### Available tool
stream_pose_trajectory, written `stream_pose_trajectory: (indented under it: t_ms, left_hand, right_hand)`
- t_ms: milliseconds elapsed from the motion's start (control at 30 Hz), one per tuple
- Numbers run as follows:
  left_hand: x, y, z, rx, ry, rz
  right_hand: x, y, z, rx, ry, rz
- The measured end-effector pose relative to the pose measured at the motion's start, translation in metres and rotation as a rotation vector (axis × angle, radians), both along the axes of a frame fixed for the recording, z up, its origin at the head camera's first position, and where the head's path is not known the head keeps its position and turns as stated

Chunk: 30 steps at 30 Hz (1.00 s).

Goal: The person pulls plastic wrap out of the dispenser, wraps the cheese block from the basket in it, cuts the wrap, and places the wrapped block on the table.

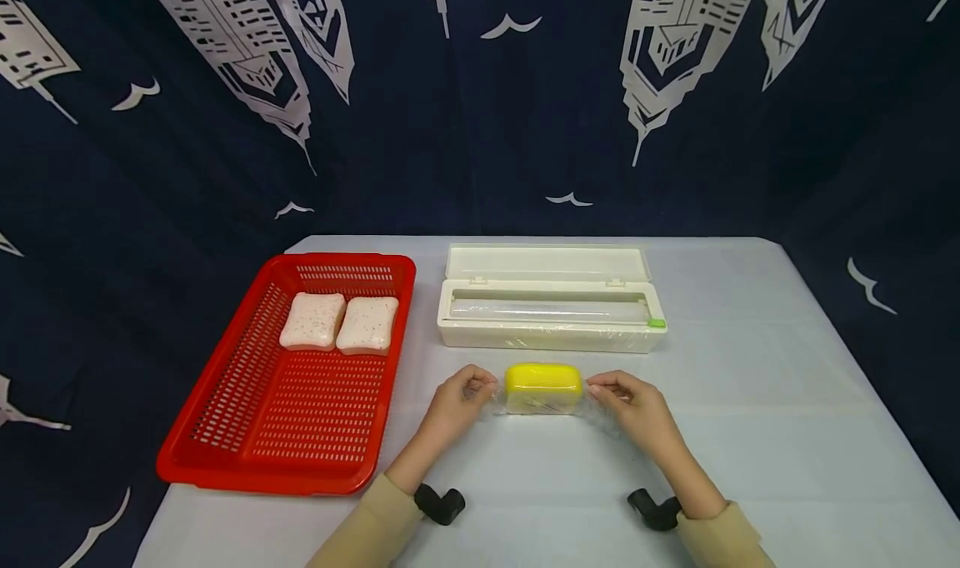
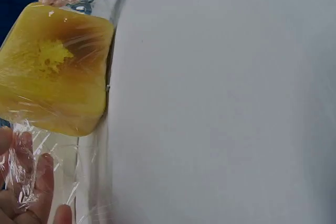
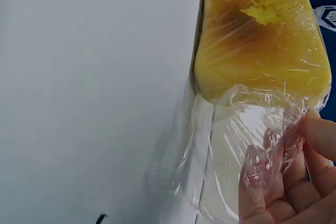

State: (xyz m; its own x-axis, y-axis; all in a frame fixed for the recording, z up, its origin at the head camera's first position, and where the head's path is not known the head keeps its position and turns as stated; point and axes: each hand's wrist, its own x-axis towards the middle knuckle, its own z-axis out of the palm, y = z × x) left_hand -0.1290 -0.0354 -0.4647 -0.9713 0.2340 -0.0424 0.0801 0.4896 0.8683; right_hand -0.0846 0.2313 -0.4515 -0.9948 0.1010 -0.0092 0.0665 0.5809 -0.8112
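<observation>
A yellow soap bar (image 1: 543, 379) with rounded corners stands on its edge on the table, wrapped in clear cling film (image 3: 226, 145). At its left end my left hand (image 1: 459, 403) pinches the gathered film between thumb and fingers. My right hand (image 1: 636, 408) pinches the film's loose end on the right side. Through the film, in both wrist views, the bar's broad face shows brownish shading and a bright yellow patch. Crinkled film spreads over the fingers (image 2: 44, 174) of the left hand.
Behind the soap lies a white cling film dispenser (image 1: 551, 337), lid up, with a film roll inside. A red perforated basket (image 1: 225, 468) on the left holds two pale speckled soap bars (image 1: 313, 321). A dark patterned curtain (image 1: 465, 135) hangs behind the white-covered table (image 1: 757, 435).
</observation>
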Motion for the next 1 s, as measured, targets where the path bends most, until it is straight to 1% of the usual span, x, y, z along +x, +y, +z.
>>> stream_pose_trajectory:
  t_ms: [67,133,200,300,500,600,700,767,933,1000]
  left_hand:
    - [-0.002,0.002,-0.001,0.017,-0.019,-0.005]
    - [-0.003,0.005,-0.001,0.032,-0.023,-0.010]
    - [-0.005,0.009,-0.001,0.030,-0.029,0.000]
    - [-0.009,0.014,-0.001,0.026,-0.045,0.041]
    - [-0.017,0.017,-0.002,0.018,-0.068,0.161]
    - [-0.020,0.015,-0.003,0.030,-0.054,0.196]
    - [-0.023,0.012,-0.003,0.057,-0.039,0.214]
    - [-0.025,0.010,-0.004,0.095,-0.062,0.224]
    - [-0.031,0.007,-0.007,0.246,-0.204,0.263]
    - [-0.033,0.007,-0.008,0.278,-0.228,0.283]
  right_hand:
    - [-0.003,-0.002,-0.001,0.012,0.003,-0.012]
    - [-0.006,-0.005,-0.002,0.022,-0.002,-0.023]
    - [-0.009,-0.007,-0.002,0.029,-0.009,-0.031]
    - [-0.014,-0.009,-0.002,0.024,-0.023,-0.045]
    - [-0.025,-0.011,-0.002,-0.040,-0.049,-0.091]
    - [-0.029,-0.011,-0.001,-0.040,-0.036,-0.111]
    - [-0.033,-0.010,0.001,-0.031,-0.029,-0.123]
    - [-0.035,-0.008,0.001,-0.030,-0.044,-0.131]
    - [-0.040,-0.003,0.001,-0.078,-0.131,-0.160]
    - [-0.041,-0.002,-0.001,-0.106,-0.155,-0.177]
